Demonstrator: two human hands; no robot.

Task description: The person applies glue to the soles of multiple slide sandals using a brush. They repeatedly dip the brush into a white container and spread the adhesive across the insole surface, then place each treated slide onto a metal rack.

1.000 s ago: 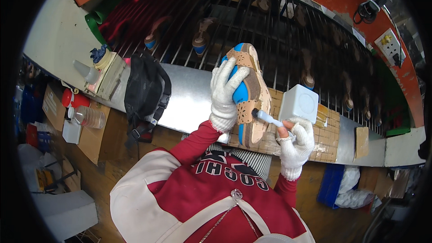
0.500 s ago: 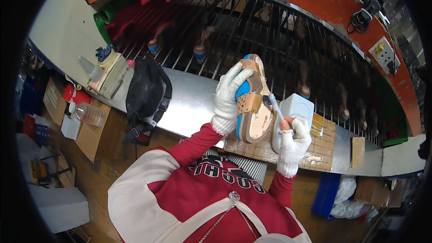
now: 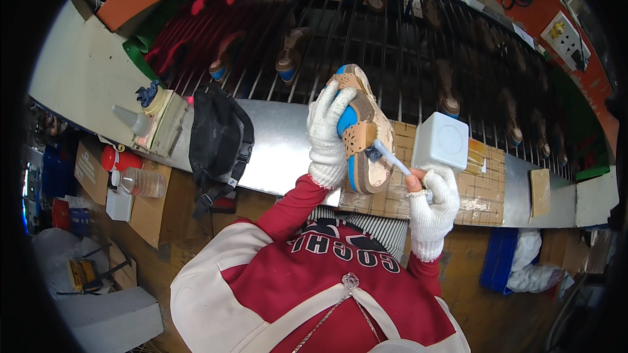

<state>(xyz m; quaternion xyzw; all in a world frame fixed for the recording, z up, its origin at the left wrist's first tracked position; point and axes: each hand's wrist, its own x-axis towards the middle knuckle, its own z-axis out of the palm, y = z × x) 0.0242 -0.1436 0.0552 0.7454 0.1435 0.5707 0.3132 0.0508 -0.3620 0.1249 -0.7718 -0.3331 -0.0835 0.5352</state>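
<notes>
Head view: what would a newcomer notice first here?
At centre, the gloved left hand holds up a tan shoe on a blue last, while the right hand puts a small white brush to it. A white box stands just right of them, and a dark rack of more shoes fills the top.

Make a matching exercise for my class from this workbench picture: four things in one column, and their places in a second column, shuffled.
Things:
1. shoe
2. brush
3. white box
4. black bag

Places:
A. hanging over the bench edge, on the left
B. in the left hand
C. on the bench, above the right hand
D. in the right hand, tip on the shoe

Pairs: 1-B, 2-D, 3-C, 4-A
</notes>
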